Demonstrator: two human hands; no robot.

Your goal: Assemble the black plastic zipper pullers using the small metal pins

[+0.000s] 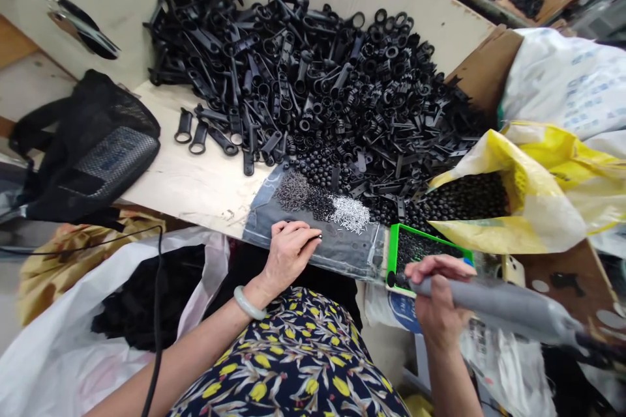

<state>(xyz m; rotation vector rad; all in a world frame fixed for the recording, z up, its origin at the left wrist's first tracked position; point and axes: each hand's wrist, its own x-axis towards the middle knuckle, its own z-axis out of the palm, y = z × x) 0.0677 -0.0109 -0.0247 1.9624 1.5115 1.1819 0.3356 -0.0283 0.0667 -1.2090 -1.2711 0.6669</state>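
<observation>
My left hand (289, 253), with a pale bangle on its wrist, is closed in a pinch at the front edge of a dark mat (337, 254). A tiny black part (320, 236) shows at its fingertips. In my right hand (437, 303) is a grey electric screwdriver (508, 305), held nearly level with its cord end to the right. Its tip points left over a green-rimmed tray (393, 247) of small black pieces. Beyond my left hand lie small piles of silver pins (351, 214) and brownish screws (292, 190).
A large heap of black plastic parts (293, 71) covers the back of the table. A yellow-and-white bag (533, 208) stands at the right. On the left are a black mesh bag (98, 150) and an open white sack (53, 345) of black pieces; a black cable (159, 300) hangs there.
</observation>
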